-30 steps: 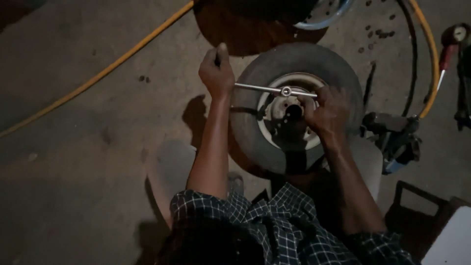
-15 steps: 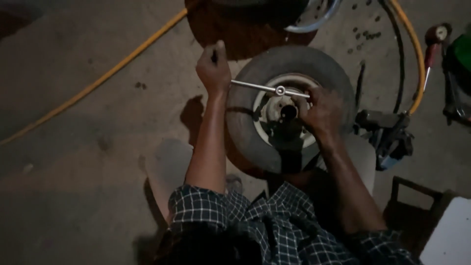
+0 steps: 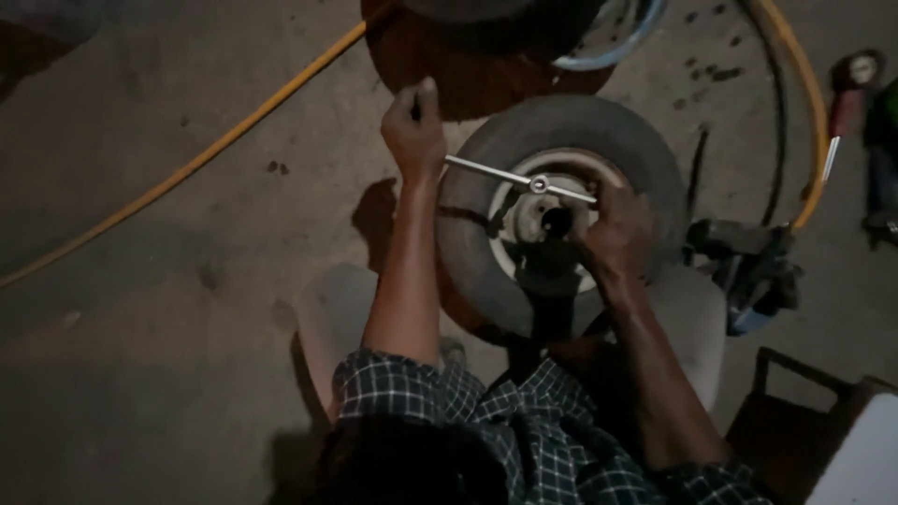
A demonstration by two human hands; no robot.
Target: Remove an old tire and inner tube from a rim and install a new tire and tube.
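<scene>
1. Wheel [image 3: 561, 224] first: small one, fat dark rubber tyre around a pale, whitish rim, lying flat on the concrete floor [image 3: 168, 309] right in front of the person. The rim has a dark hole in the middle and looks a bit grubby.
2. Across the top of the rim sits a thin shiny metal bar [image 3: 519, 178], a T-handle sort of wrench, with a round socket bit at its centre sitting right over the hub. It runs slightly downhill from left to right.
3. Left hand [image 3: 413, 131] is closed in a fist around the far left end of that bar, just off the outer edge of the tyre, knuckles up, thumb poking upward. Arm is pretty much straight, reaching forward from the checked shirt sleeve [image 3: 393, 388].
4. Right hand [image 3: 617, 229] is curled over the right end of the bar, resting on the rim and inner edge of the tyre. It's dark there, so I can't make out exactly how the fingers wrap, but it's closed on the bar end. Elbow is bent and tucked closer in.
5. Stuff around: a yellow hose [image 3: 215, 150] snakes diagonally across the floor to the left, another dark tyre [image 3: 486, 37] sits just past the wheel at the top, and a gauge with a red handle [image 3: 847, 89] lies off to the right, well apart.
</scene>
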